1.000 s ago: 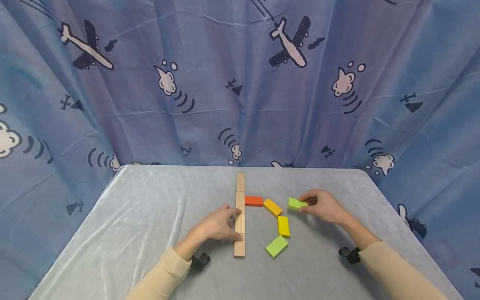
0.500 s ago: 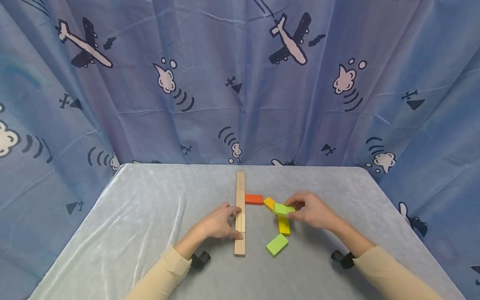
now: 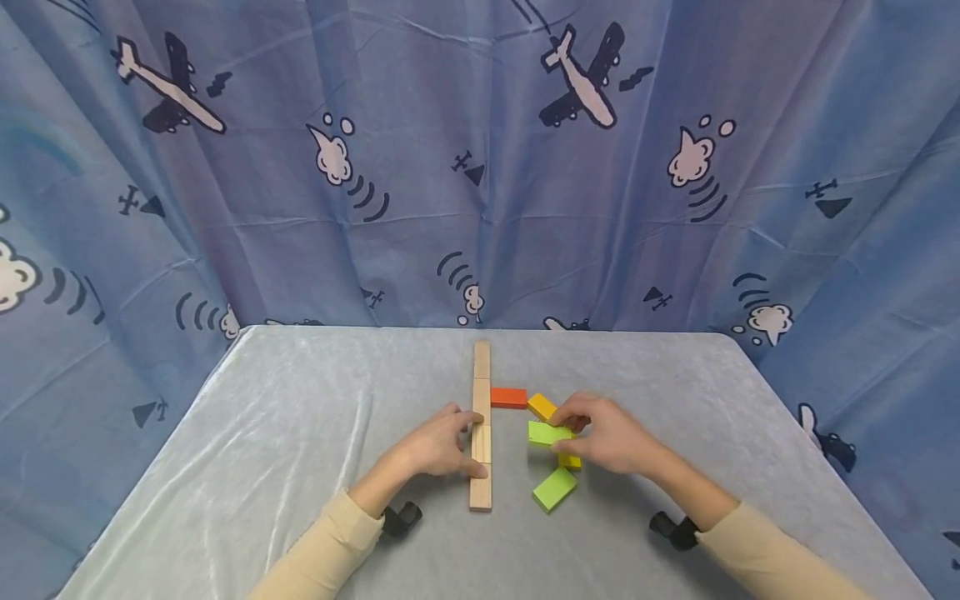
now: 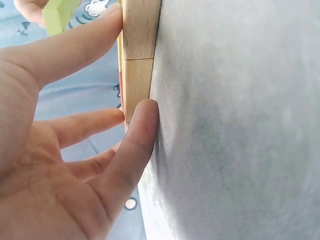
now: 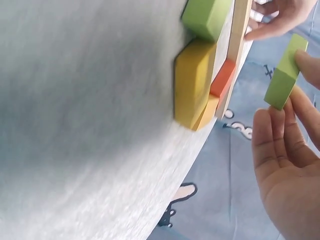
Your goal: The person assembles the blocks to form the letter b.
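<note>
A straight row of plain wooden blocks (image 3: pixel 482 392) stretches away from me across the table. My left hand (image 3: pixel 433 444) rests against this row, its thumb and fingertips spread along the blocks. In the left wrist view, the fingers (image 4: pixel 142 125) look fairly straight against the wood. My right hand (image 3: pixel 611 433) pinches a light green block (image 3: pixel 542 433) between thumb and fingers. That block is raised, overlapping a yellow block (image 3: pixel 572 462) in the head view. Nearer to me lies a second green block (image 3: pixel 555 489), turned at an angle.
An orange-red block (image 3: pixel 509 397) meets the wooden row at its right side. Beside it an amber block (image 3: pixel 540 406) slants toward the yellow one, forming a curve. Pale cloth covers the table (image 3: pixel 300 400), and a blue patterned curtain (image 3: pixel 412 167) hangs behind.
My right hand has carried the light green block leftward and slightly nearer, over the amber and yellow blocks. The left hand has stayed on the wooden row.
</note>
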Tool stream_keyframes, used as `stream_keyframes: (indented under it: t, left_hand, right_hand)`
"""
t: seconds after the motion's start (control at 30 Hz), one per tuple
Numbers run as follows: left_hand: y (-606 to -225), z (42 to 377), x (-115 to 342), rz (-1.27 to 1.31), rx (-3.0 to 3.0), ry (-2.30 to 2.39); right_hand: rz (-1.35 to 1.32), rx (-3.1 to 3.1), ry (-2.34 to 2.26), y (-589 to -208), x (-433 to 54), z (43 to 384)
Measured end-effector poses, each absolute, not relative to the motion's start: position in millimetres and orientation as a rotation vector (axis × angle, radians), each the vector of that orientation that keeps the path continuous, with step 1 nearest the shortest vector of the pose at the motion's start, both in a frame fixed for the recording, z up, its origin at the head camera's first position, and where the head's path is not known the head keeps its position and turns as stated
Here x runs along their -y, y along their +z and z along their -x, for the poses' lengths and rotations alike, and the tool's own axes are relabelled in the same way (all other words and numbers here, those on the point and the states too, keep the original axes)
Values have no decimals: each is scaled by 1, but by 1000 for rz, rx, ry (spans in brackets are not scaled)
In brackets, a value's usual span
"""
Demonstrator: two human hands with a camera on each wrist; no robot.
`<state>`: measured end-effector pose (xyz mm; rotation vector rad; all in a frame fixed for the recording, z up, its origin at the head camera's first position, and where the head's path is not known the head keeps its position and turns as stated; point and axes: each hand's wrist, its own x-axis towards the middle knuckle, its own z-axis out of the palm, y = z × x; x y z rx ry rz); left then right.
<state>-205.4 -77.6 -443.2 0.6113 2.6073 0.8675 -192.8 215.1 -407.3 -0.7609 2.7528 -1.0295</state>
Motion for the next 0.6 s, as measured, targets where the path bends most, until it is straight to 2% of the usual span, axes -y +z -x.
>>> stream_keyframes:
  t: [0.6]
  left_hand:
    - [-442, 205, 77, -607, -2594, 883]
  right_hand:
    - [809, -2673, -1011, -417, -181, 166]
